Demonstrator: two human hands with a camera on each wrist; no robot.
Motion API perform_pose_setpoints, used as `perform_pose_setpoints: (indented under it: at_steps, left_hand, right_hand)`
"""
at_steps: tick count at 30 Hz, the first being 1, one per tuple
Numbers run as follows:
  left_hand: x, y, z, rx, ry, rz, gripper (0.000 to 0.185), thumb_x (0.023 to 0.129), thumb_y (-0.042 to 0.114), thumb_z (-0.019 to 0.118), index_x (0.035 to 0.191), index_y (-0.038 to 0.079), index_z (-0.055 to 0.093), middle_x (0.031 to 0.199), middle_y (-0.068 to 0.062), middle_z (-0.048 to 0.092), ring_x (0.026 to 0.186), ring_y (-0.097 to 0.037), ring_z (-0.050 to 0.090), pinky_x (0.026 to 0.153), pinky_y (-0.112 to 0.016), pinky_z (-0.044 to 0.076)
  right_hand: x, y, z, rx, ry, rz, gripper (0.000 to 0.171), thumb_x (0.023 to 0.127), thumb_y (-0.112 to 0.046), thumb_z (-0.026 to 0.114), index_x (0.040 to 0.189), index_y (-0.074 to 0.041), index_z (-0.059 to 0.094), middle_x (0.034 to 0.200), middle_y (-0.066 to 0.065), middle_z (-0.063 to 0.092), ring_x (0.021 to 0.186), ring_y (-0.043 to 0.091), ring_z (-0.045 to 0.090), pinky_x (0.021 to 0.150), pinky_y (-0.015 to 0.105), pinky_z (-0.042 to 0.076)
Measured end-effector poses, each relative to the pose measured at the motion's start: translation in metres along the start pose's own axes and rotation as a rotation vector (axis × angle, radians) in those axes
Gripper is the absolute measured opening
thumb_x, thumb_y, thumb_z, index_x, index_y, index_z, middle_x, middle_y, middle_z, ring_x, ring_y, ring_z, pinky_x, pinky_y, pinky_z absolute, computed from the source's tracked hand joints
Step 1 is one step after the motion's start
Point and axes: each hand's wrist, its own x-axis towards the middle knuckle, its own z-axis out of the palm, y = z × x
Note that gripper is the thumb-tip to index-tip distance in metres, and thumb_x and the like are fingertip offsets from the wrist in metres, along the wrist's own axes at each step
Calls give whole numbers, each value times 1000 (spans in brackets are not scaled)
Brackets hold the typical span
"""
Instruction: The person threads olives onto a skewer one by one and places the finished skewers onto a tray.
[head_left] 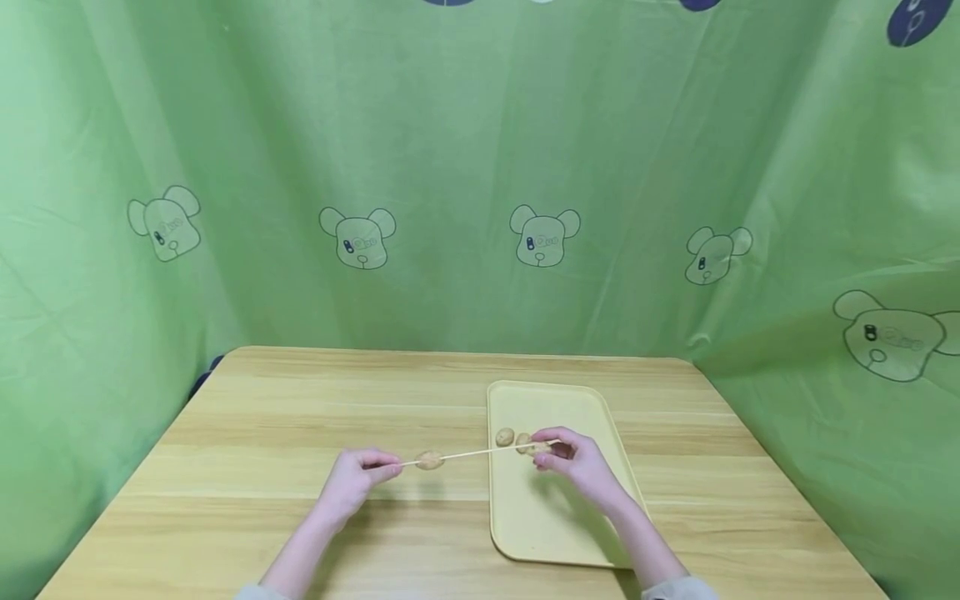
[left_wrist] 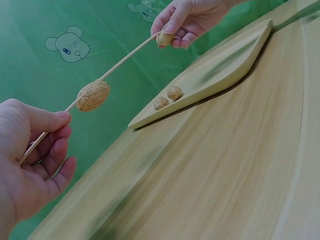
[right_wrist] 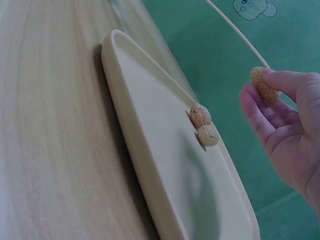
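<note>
My left hand (head_left: 354, 483) pinches a thin wooden skewer (head_left: 474, 453) near one end, between thumb and forefinger. A wrinkled tan ball (left_wrist: 93, 95), slightly oblong, is threaded on the skewer just beyond those fingertips. At the other end, my right hand (head_left: 583, 467) pinches a second wrinkled tan ball (right_wrist: 265, 86) between thumb and fingers. The skewer's tip meets this ball; how deep it goes in, I cannot tell. Two more such balls lie side by side in the tray, one (right_wrist: 200, 115) against the other (right_wrist: 208, 135). Both hands are held above the tabletop.
A shallow cream tray (head_left: 555, 525) with a raised rim lies right of centre, under my right hand. The wood-grain table (head_left: 247, 467) extends around it. Green curtains (head_left: 450, 125) with bear-head prints hang behind the table and at both sides.
</note>
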Motion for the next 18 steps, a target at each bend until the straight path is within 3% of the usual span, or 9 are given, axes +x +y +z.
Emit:
perform_pose_setpoints:
  at_steps: [11, 18]
  left_hand:
    - [-1, 0, 0, 3, 16, -25, 14, 78, 6, 70, 89, -2, 71, 88, -11, 69, 82, -17, 61, 77, -33, 48]
    - [0, -4, 0, -1, 19, -25, 14, 78, 6, 71, 88, -3, 71, 90, -13, 70, 85, -19, 62, 79, -34, 49]
  right_hand:
    - [0, 0, -2, 0, 36, 17, 35, 83, 2, 64, 114, 15, 53, 87, 18, 66, 74, 9, 63, 74, 25, 53]
    - [-2, 1, -1, 4, 49, 9, 35, 83, 2, 64, 114, 16, 53, 86, 18, 66, 73, 9, 63, 74, 25, 53]
